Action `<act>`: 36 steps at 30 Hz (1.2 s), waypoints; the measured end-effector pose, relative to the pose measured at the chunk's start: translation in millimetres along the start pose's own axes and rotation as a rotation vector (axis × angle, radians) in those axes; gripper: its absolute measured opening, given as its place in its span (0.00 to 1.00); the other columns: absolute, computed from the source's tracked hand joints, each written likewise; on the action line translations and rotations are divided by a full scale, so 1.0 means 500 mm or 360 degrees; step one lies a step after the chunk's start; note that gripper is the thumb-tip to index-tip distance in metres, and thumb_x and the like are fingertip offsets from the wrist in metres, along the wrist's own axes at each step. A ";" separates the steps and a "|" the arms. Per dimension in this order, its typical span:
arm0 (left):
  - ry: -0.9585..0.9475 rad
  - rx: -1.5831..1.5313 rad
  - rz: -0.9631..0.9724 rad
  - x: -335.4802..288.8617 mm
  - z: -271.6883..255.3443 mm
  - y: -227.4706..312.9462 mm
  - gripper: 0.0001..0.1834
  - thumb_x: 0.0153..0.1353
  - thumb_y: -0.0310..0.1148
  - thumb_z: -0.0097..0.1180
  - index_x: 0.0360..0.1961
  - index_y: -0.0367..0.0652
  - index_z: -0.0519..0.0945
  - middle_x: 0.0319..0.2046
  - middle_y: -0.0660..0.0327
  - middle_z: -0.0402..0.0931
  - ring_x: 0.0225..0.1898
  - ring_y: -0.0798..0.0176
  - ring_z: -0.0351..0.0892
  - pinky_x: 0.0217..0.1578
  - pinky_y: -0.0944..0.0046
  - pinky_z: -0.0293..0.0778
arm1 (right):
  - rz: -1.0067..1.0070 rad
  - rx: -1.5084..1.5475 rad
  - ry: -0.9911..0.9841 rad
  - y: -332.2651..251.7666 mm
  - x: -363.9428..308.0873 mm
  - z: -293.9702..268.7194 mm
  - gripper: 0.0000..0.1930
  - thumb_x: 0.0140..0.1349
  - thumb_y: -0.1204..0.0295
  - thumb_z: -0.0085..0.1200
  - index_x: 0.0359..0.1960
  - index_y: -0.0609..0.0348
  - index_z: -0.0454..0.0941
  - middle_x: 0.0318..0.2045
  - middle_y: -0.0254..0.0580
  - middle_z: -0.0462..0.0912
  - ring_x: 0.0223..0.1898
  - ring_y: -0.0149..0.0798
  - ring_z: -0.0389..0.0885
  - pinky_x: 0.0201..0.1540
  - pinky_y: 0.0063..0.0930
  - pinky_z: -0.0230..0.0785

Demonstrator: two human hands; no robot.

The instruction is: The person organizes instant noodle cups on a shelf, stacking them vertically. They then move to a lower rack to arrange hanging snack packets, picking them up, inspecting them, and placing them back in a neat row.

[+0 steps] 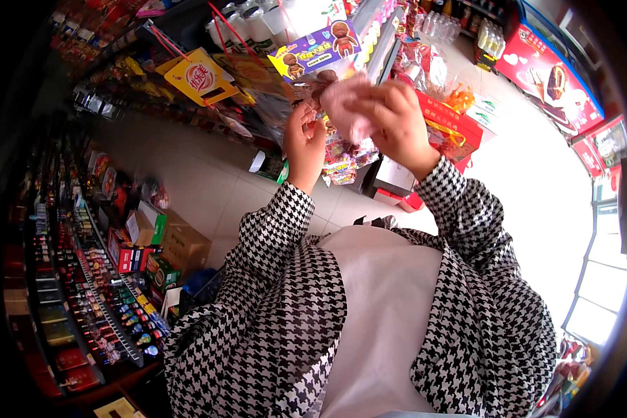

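Note:
A folded pink cloth (347, 104) is gripped in my right hand (395, 124), against the front of a hanging toy packet. This packet has a purple and yellow header card (315, 53) with small brown figures on it; the clear part below is partly covered by the cloth. My left hand (305, 143) is closed, its curled fingertips at the packet's left edge, where they seem to pinch the clear plastic. Both hands are raised in front of a display rack, the left slightly lower than the right.
A yellow card (200, 76) hangs from a red cord left of my hands. Red gift boxes (453, 125) stand to the right, with a red display case (550, 76) beyond. Cartons (177, 244) sit on the tiled floor beside a long stocked shelf (104, 279) at left.

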State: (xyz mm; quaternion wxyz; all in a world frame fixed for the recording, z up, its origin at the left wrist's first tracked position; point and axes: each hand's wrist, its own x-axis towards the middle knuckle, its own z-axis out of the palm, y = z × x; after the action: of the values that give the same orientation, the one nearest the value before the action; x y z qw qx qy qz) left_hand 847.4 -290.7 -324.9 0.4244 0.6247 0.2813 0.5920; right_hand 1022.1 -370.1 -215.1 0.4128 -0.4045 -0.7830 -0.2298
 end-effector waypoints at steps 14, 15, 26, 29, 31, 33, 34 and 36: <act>-0.0002 -0.0142 -0.0274 -0.016 -0.003 -0.007 0.18 0.69 0.25 0.53 0.59 0.34 0.70 0.51 0.55 0.75 0.50 0.65 0.76 0.51 0.64 0.74 | 0.0371 -0.0097 -0.0136 0.081 -0.141 0.038 0.23 0.44 0.81 0.58 0.47 0.52 0.80 0.42 0.40 0.80 0.46 0.50 0.76 0.50 0.41 0.71; 0.0014 -0.0107 -0.0217 -0.024 -0.008 -0.016 0.18 0.69 0.24 0.52 0.59 0.34 0.70 0.51 0.55 0.75 0.50 0.64 0.76 0.51 0.64 0.74 | 0.0433 -0.0090 -0.0157 0.081 -0.167 0.042 0.23 0.45 0.81 0.58 0.46 0.53 0.80 0.42 0.41 0.80 0.46 0.50 0.76 0.51 0.41 0.71; -0.0115 0.0278 -0.0490 -0.186 -0.010 -0.112 0.27 0.64 0.25 0.53 0.65 0.36 0.64 0.61 0.47 0.63 0.61 0.55 0.67 0.57 0.57 0.72 | 0.1749 0.0499 -0.0483 0.053 -0.405 0.087 0.19 0.44 0.73 0.66 0.40 0.63 0.80 0.40 0.53 0.81 0.46 0.55 0.78 0.51 0.42 0.70; -0.0144 0.0544 -0.0430 -0.184 -0.016 -0.158 0.30 0.60 0.23 0.55 0.64 0.35 0.64 0.62 0.47 0.63 0.62 0.50 0.65 0.56 0.57 0.71 | 0.1711 0.0525 -0.0503 0.014 -0.382 0.080 0.16 0.44 0.74 0.64 0.38 0.63 0.81 0.39 0.52 0.81 0.44 0.54 0.79 0.49 0.40 0.71; -0.0111 0.0536 -0.0395 -0.191 -0.006 -0.183 0.30 0.59 0.23 0.56 0.63 0.35 0.65 0.61 0.47 0.64 0.61 0.50 0.64 0.55 0.58 0.72 | 0.1634 0.0531 -0.0547 0.002 -0.370 0.079 0.17 0.44 0.74 0.64 0.38 0.63 0.81 0.39 0.52 0.81 0.43 0.54 0.79 0.49 0.40 0.71; -0.0104 0.0582 -0.0394 -0.192 0.003 -0.186 0.28 0.58 0.22 0.56 0.61 0.36 0.67 0.60 0.48 0.65 0.61 0.50 0.65 0.54 0.58 0.72 | 0.1559 0.0571 -0.0519 -0.002 -0.374 0.089 0.18 0.44 0.73 0.66 0.40 0.63 0.81 0.39 0.52 0.81 0.43 0.54 0.79 0.47 0.39 0.71; -0.0127 0.0572 -0.0390 -0.191 0.001 -0.187 0.28 0.58 0.22 0.56 0.61 0.37 0.68 0.60 0.48 0.65 0.61 0.50 0.65 0.54 0.58 0.72 | 0.1521 0.0594 -0.0543 -0.004 -0.374 0.092 0.19 0.44 0.73 0.66 0.40 0.62 0.81 0.39 0.51 0.81 0.43 0.53 0.79 0.47 0.39 0.72; -0.0172 0.0550 -0.0393 -0.193 -0.002 -0.192 0.27 0.58 0.22 0.57 0.60 0.38 0.68 0.60 0.48 0.65 0.61 0.50 0.65 0.53 0.57 0.72 | 0.1451 0.0643 -0.0601 -0.019 -0.359 0.101 0.20 0.44 0.72 0.68 0.42 0.62 0.81 0.40 0.50 0.81 0.43 0.53 0.79 0.47 0.39 0.72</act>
State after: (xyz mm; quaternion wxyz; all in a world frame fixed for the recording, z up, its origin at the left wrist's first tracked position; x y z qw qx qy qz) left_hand 847.2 -326.7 -456.2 0.3946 0.6800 0.4297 0.4442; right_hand 1050.8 -420.3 -392.8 0.3923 -0.6505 -0.6172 0.2049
